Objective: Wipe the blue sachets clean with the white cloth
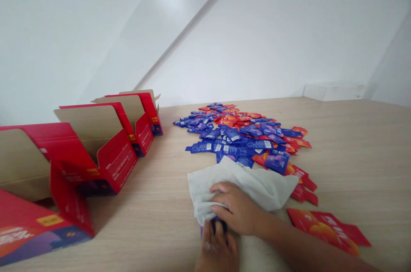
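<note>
Touching cloth [253,182]: right hand [236,208] | purple item [224,224]: left hand [217,249] | grips unclear | boxes [117,161] gape, bottoms hidden

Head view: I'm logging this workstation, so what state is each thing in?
White cloth: wrinkled, partly under the right hand
Purple item: at the left hand, mostly hidden
Red boxes: standing, tops open
Blue and red packets: loosely heaped
Nearest red packet: lying flat, partly hidden

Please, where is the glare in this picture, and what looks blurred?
In the head view, glare brightens the white wall, upper left of centre; same view: lettering on the nearest red box and small print on the blue packets look blurred.
</note>
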`<control>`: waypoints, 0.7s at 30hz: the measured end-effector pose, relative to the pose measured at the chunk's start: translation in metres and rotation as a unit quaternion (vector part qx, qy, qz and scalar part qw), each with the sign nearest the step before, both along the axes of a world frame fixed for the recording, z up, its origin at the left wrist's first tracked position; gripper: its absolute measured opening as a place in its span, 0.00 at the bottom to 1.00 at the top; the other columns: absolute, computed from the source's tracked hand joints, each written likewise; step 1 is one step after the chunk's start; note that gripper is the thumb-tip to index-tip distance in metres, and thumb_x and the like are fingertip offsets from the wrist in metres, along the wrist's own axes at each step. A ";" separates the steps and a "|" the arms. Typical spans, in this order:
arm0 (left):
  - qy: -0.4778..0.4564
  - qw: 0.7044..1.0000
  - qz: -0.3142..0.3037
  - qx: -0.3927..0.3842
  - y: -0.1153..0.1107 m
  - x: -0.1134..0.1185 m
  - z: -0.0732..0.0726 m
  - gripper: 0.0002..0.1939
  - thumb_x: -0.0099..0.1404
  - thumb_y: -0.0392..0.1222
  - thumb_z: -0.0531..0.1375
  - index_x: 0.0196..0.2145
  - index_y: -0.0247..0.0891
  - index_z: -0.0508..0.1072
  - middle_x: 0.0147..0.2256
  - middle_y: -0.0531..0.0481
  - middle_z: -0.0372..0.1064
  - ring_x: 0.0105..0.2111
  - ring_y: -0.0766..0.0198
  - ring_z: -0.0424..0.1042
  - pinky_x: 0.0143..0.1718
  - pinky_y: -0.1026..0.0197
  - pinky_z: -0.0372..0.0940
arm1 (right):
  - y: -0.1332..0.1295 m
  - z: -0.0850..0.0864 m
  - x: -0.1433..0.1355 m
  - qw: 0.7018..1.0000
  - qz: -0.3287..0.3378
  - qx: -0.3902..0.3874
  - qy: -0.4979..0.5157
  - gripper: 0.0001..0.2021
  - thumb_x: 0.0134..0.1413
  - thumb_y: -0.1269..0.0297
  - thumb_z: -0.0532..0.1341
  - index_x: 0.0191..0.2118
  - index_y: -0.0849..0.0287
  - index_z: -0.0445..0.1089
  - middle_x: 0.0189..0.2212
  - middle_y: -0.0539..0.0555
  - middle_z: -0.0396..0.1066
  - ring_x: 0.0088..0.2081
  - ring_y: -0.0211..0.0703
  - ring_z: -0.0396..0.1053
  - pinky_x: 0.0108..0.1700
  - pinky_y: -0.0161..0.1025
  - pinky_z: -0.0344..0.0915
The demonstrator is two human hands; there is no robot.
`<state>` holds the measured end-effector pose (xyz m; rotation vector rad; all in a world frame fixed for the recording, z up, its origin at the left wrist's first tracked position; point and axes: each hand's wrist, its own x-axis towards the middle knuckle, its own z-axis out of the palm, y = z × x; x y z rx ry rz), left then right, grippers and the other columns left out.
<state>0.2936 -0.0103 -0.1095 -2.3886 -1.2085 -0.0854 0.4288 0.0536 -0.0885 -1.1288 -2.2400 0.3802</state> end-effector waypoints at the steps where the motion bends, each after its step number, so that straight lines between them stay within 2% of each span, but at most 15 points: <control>1: -0.001 1.000 0.005 0.006 -0.001 0.001 -0.003 0.15 0.62 0.29 0.53 0.38 0.38 0.78 0.41 0.39 0.76 0.45 0.54 0.74 0.49 0.52 0.67 | 0.000 0.000 0.000 1.000 -0.005 0.000 -0.003 0.12 0.60 0.60 0.55 0.38 0.58 0.74 0.48 0.57 0.69 0.49 0.47 0.64 0.53 0.43 0.57; 5: -0.006 0.999 0.024 0.023 -0.004 0.004 -0.009 0.15 0.62 0.30 0.53 0.39 0.37 0.78 0.42 0.38 0.75 0.46 0.56 0.73 0.51 0.53 0.66 | 0.001 -0.002 0.000 1.000 -0.015 0.004 -0.014 0.13 0.60 0.60 0.55 0.38 0.59 0.75 0.47 0.58 0.69 0.49 0.47 0.64 0.53 0.44 0.57; 15: -0.019 0.999 0.013 0.037 -0.008 0.006 -0.011 0.13 0.62 0.35 0.54 0.42 0.36 0.77 0.44 0.38 0.75 0.48 0.55 0.72 0.50 0.53 0.66 | -0.004 0.000 -0.001 0.999 0.015 0.028 0.004 0.14 0.59 0.60 0.55 0.29 0.61 0.73 0.46 0.57 0.70 0.48 0.46 0.65 0.53 0.44 0.57; 21: -0.010 0.999 0.031 0.031 -0.008 0.007 -0.016 0.14 0.61 0.34 0.55 0.43 0.37 0.76 0.45 0.37 0.74 0.48 0.54 0.72 0.50 0.51 0.66 | -0.004 0.000 -0.001 0.999 0.015 0.034 0.014 0.13 0.58 0.61 0.56 0.28 0.60 0.73 0.46 0.57 0.70 0.47 0.46 0.65 0.53 0.45 0.57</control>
